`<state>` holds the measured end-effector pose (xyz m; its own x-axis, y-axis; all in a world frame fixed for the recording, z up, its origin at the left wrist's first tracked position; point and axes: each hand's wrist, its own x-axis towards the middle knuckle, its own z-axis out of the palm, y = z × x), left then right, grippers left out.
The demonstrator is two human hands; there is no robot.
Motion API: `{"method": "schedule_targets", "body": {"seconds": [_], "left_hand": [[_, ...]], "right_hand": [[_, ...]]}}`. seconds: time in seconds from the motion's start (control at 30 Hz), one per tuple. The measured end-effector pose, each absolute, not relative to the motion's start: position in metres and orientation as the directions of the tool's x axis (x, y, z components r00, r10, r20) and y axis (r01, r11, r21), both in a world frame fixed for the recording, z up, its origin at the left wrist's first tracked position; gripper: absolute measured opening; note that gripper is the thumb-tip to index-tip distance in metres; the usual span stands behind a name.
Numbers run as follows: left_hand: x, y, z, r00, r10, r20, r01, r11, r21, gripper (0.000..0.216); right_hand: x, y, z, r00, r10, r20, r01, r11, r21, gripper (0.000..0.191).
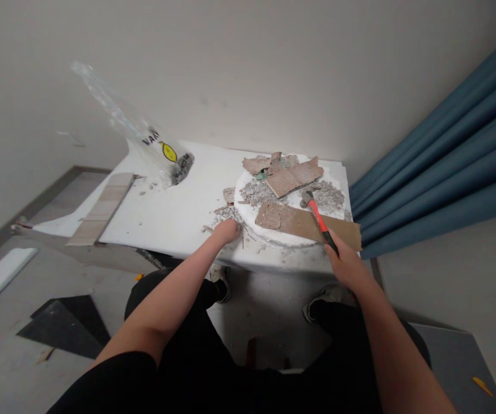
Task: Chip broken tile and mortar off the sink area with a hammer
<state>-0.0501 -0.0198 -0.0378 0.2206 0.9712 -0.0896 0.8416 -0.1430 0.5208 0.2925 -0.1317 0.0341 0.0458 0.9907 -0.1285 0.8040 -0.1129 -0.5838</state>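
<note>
My right hand (pixel 345 260) grips the black end of a hammer (pixel 316 217) with a red and black handle. The hammer's dark head is over grey rubble on a round white slab (pixel 338 183). A long brown board (pixel 306 221), crusted at its left end, lies across the slab's near side under the hammer. At the table's front edge, my left hand (pixel 229 230) is closed beside small grey crumbs (pixel 229 216); whatever its fingers hold is hidden. Broken brown tile pieces (pixel 294 176) lie at the back of the slab, with a green scrap among them.
A white sheet (pixel 165 215) covers the table. At its left stand a clear plastic bag (pixel 161 155) with a lemon print and a wood-patterned plank (pixel 103 210). Blue curtains (pixel 446 144) hang at right. Dark flat sheets (pixel 66 325) lie on the floor.
</note>
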Motion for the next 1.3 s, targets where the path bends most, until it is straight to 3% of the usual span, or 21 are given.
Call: {"method": "schedule_targets", "body": {"seconds": [0.3, 0.43, 0.5, 0.67, 0.8, 0.87, 1.0, 1.3], "left_hand": [[-0.039, -0.009, -0.045, 0.133, 0.962, -0.237, 0.896, -0.015, 0.444, 0.037], [-0.048, 0.007, -0.036, -0.010, 0.941, -0.339, 0.953, 0.113, 0.283, 0.026], [-0.060, 0.019, -0.024, -0.144, 0.943, -0.300, 0.950, 0.216, 0.225, 0.021], [-0.074, 0.044, 0.009, -0.228, 0.962, -0.152, 0.871, 0.271, 0.409, 0.030], [-0.033, 0.047, 0.015, -0.068, 0.995, -0.073, 0.660, 0.100, 0.745, 0.016], [-0.002, 0.046, 0.013, 0.094, 0.996, 0.007, 0.397, -0.044, 0.917, 0.015], [0.046, 0.049, 0.006, 0.202, 0.975, 0.088, 0.244, -0.137, 0.960, 0.021], [0.077, 0.059, -0.007, 0.255, 0.958, 0.127, 0.338, -0.212, 0.917, 0.020]], "right_hand": [[0.291, -0.129, 0.033, 0.040, 0.989, -0.143, 0.800, -0.117, -0.588, 0.061], [0.290, -0.129, 0.034, 0.052, 0.987, -0.155, 0.792, -0.135, -0.595, 0.061], [0.289, -0.129, 0.034, 0.046, 0.988, -0.147, 0.787, -0.127, -0.603, 0.061], [0.290, -0.128, 0.030, 0.035, 0.989, -0.142, 0.783, -0.115, -0.611, 0.061], [0.292, -0.128, 0.025, 0.026, 0.991, -0.131, 0.768, -0.104, -0.632, 0.060], [0.293, -0.128, 0.023, 0.017, 0.992, -0.128, 0.761, -0.096, -0.642, 0.060], [0.297, -0.127, 0.025, 0.022, 0.987, -0.162, 0.757, -0.123, -0.642, 0.061], [0.300, -0.123, 0.036, 0.009, 0.979, -0.204, 0.738, -0.144, -0.659, 0.062]]}}
